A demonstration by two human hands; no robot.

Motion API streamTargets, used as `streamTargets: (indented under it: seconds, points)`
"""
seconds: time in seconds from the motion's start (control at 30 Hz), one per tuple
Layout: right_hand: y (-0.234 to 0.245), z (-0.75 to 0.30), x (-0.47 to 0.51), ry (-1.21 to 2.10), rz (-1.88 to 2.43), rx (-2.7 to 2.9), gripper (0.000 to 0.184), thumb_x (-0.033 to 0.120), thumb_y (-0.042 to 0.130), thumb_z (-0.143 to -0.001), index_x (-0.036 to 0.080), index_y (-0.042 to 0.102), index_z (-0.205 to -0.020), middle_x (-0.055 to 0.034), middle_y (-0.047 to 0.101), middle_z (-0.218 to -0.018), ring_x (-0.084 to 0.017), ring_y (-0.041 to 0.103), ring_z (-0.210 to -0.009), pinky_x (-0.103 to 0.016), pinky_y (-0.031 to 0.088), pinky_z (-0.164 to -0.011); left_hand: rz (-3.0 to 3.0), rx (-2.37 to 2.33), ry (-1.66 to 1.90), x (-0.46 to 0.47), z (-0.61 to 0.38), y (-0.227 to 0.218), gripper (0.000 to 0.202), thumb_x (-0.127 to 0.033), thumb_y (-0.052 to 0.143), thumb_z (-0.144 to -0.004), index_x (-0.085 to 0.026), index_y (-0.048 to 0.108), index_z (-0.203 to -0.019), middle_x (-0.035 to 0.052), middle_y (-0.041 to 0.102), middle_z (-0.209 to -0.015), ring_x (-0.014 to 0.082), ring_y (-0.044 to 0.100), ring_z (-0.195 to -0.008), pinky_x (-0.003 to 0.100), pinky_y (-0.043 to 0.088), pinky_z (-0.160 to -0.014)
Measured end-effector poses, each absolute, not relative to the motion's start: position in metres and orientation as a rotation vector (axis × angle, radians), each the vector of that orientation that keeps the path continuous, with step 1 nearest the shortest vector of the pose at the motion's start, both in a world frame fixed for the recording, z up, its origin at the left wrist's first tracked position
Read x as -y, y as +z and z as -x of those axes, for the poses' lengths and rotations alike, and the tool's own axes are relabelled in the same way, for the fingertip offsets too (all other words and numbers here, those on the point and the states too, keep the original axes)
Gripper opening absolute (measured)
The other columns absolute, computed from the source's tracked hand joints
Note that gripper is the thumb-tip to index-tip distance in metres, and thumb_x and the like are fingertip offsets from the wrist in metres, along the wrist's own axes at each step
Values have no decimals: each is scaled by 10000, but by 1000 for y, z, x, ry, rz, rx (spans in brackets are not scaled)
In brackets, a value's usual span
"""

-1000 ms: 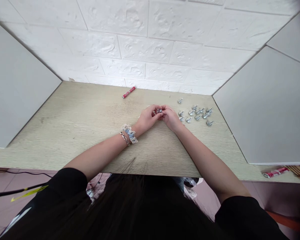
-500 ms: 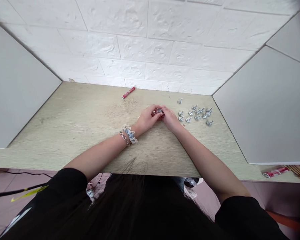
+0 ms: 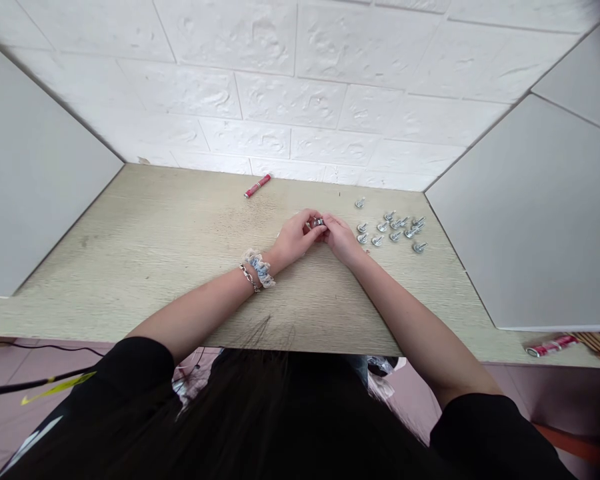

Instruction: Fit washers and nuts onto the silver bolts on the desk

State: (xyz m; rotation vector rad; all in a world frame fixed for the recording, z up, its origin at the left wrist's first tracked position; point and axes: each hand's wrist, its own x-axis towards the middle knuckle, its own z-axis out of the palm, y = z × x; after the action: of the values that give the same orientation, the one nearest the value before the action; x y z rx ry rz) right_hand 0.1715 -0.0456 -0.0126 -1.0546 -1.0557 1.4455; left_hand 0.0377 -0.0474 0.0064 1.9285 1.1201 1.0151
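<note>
Over the middle of the table, my left hand [image 3: 296, 236] is closed with thumb and fingers around a small shiny metal bolt piece [image 3: 319, 222], partly hidden by the fingers. My right hand [image 3: 341, 238] meets it from the other side, its fingertips pinched on the right end of the same piece. The hands touch or nearly touch; the exact shape of what they grip is hard to make out. To the right of my right hand lie several silver bolts with round, disc-like bases [image 3: 395, 225], most with the threaded shank pointing up and right.
A red tube [image 3: 257, 186] lies near the white brick-patterned wall [image 3: 290, 100]. Grey-white panels [image 3: 535, 213] bound the table [image 3: 130, 247] on both sides. At the front right edge are another red tube [image 3: 551, 345] and some brown sticks [image 3: 599, 347].
Almost nothing differs. Both hands stay in place on the metal piece, with only a slight shift of the right fingers. The loose bolts lie as before.
</note>
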Motion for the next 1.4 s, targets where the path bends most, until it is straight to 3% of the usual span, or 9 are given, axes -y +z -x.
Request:
streamTargets:
  seconds: [0.67, 0.83, 0.97, 1.1, 1.23, 1.33, 1.4]
  points:
    - [-2, -170, 49, 1480, 1058, 1003, 415, 550, 706, -584, 194, 559, -740, 2, 585, -707, -139, 560, -710, -286, 462, -655, -1950, -1109, 1023, 46, -37, 5, 191, -263, 571, -858, -167, 601, -1020, 8, 642, -869, 100, 565, -728, 227, 464, -696]
    - [-1, -170, 49, 1504, 1052, 966, 264, 422, 647, -656, 188, 546, -724, 2, 579, -689, -133, 551, -693, -273, 456, -638, -1969, -1085, 1037, 46, -37, 3, 198, -262, 566, -863, -151, 599, -1023, 18, 645, -884, 98, 556, -712, 232, 457, -689]
    - [4, -170, 51, 1516, 1059, 946, 80, 226, 521, -641, 187, 497, -707, 6, 566, -676, -130, 548, -692, -263, 460, -635, -2012, -1085, 1035, 46, -38, 1, 208, -244, 580, -852, -149, 595, -1036, 32, 649, -935, 108, 558, -740, 247, 461, -704]
    - [8, -170, 53, 1507, 1008, 924, 190, 142, 458, -555, 198, 426, -733, 24, 554, -667, -120, 542, -660, -243, 451, -605, -2040, -1088, 1011, 46, -38, -1, 205, -233, 593, -841, -154, 595, -1031, 28, 645, -918, 108, 550, -720, 254, 464, -696]
    - [5, -168, 53, 1475, 1027, 893, 157, 198, 504, -636, 209, 384, -736, 41, 529, -656, -100, 516, -606, -231, 435, -574, -2026, -1082, 1029, 45, -38, -1, 205, -219, 582, -848, -156, 590, -1042, 28, 649, -932, 109, 561, -742, 254, 471, -713]
    - [-3, -166, 50, 1428, 1046, 905, 249, 393, 594, -727, 213, 422, -742, 31, 543, -680, -109, 537, -638, -249, 449, -588, -2014, -1061, 1053, 44, -38, -1, 186, -211, 569, -853, -153, 586, -1029, 32, 652, -947, 119, 580, -802, 257, 477, -744]
    - [-9, -165, 47, 1414, 1027, 934, 378, 543, 650, -696, 207, 489, -763, 21, 561, -696, -121, 557, -671, -263, 464, -612, -2016, -1043, 1061, 44, -38, -1, 179, -210, 569, -853, -149, 585, -1021, 32, 652, -940, 122, 584, -818, 258, 476, -756]
